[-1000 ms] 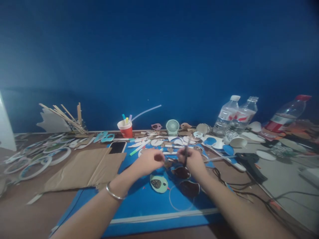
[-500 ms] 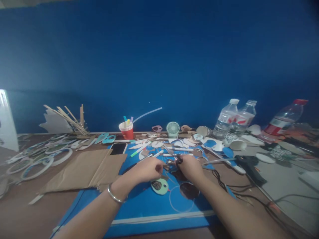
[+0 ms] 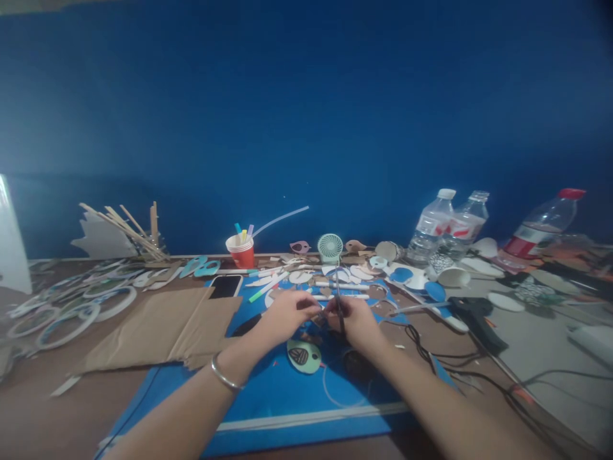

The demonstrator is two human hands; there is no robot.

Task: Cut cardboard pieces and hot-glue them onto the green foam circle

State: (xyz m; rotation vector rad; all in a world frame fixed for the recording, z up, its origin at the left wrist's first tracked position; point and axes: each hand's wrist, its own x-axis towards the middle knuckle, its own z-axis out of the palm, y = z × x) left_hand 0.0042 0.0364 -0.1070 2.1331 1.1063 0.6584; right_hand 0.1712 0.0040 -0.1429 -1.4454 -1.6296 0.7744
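Observation:
My right hand (image 3: 357,319) is closed round the handles of a pair of scissors (image 3: 338,291), whose blades point away from me. Close beside it, the thumb and fingertips of my left hand (image 3: 290,313) pinch together; whatever small piece they hold is too blurred to name. A pale green bird cutout (image 3: 310,365) with a dark patterned wing lies flat on the blue mat (image 3: 268,402), just below both hands. To its left is a tiny red bit (image 3: 275,364). A dark round piece (image 3: 357,363) sits in shadow under my right wrist.
Brown cardboard (image 3: 158,326) covers the mat's left side, near a phone (image 3: 226,286). A red cup (image 3: 242,257) of markers and a small fan (image 3: 330,248) stand behind. Rightward are a glue gun (image 3: 479,322), cables and plastic bottles (image 3: 433,223). White rings (image 3: 112,301) lie left.
My hands have come together, the left moving right and slightly up. The scissors now point more upright, away from me. A red bit now shows left of the bird cutout.

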